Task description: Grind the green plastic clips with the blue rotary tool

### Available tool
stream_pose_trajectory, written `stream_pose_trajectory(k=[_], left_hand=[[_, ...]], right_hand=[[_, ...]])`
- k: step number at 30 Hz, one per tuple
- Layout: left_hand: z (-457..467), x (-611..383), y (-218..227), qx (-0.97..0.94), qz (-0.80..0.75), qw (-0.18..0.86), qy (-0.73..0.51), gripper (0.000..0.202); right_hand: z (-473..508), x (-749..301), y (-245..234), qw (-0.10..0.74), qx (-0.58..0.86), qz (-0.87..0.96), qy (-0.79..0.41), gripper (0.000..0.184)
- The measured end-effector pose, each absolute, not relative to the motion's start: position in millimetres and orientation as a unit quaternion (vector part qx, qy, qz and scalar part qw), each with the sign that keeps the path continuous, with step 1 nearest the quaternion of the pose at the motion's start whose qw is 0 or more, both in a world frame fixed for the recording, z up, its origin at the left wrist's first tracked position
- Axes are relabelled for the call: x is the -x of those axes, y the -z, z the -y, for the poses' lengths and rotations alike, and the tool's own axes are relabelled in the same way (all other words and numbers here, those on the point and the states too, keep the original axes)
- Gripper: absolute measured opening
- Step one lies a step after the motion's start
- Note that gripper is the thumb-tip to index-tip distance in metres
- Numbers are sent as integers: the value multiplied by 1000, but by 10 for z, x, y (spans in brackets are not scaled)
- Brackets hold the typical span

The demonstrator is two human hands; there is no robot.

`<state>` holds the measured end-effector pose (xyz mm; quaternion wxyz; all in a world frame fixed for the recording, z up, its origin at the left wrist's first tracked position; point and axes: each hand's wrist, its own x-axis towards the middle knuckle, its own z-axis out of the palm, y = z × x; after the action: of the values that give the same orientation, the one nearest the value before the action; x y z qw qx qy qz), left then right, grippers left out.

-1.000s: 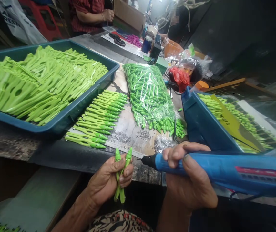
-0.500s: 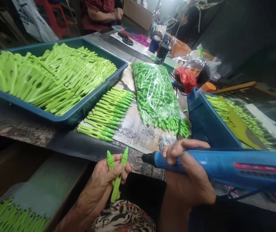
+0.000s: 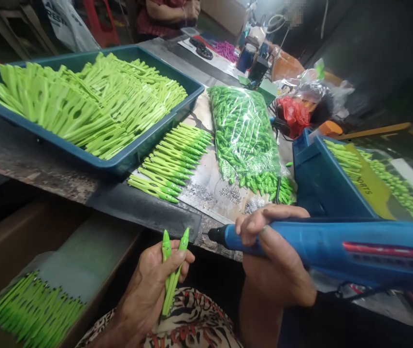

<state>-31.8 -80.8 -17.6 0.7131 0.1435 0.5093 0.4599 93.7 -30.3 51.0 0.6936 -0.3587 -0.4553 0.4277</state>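
Lap: patterned cloth (image 3: 195, 321) is stretching across the person's lap, just under both forearms, and a loose bundle of lime-green plastic sticks (image 3: 32, 309) is lying on a flat board at the lower left.

Left hand: the left hand (image 3: 150, 290) is holding two lime-green plastic pieces (image 3: 170, 270) upright, just below the near edge of the counter (image 3: 144, 212). Its fingers (image 3: 177, 258) are clamped around their shafts, with the shaped heads standing clear above them.

Right hand: the right hand (image 3: 275, 258) is gripping a blue handheld rotary tool (image 3: 336, 244). Its fingers (image 3: 260, 217) are wrapped around the barrel, and the black tip (image 3: 218, 235) is pointing left, near the two pieces but not touching them.

Counter, middle: finished green pieces (image 3: 166, 166) are lying in a neat slanted row on a stained sheet (image 3: 206, 188), beside a scatter of small metal beads (image 3: 231, 194).

Counter, left: a blue tray (image 3: 93, 162) is holding a heap of flat lime-green parts (image 3: 83, 104).

Counter, right: a clear plastic bag (image 3: 244, 137) is bulging with green parts, next to a tilted blue crate (image 3: 322, 181) of green pieces.

Far end: a co-worker's folded arms (image 3: 168, 9) are resting beyond the counter.
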Motion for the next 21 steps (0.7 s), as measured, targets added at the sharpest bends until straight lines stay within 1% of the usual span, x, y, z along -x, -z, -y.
stream_pose_trajectory(k=[4, 9, 21], left_hand=[[777, 285, 181, -146, -517, 695, -477, 14], [773, 253, 207, -122, -507, 703, -483, 15], [742, 195, 260, -114, -502, 694, -503, 23]], right_hand=[[335, -921, -500, 681, 364, 457, -441, 17], [354, -893, -477, 660, 372, 476, -447, 18], [334, -758, -495, 660, 386, 477, -433, 19]])
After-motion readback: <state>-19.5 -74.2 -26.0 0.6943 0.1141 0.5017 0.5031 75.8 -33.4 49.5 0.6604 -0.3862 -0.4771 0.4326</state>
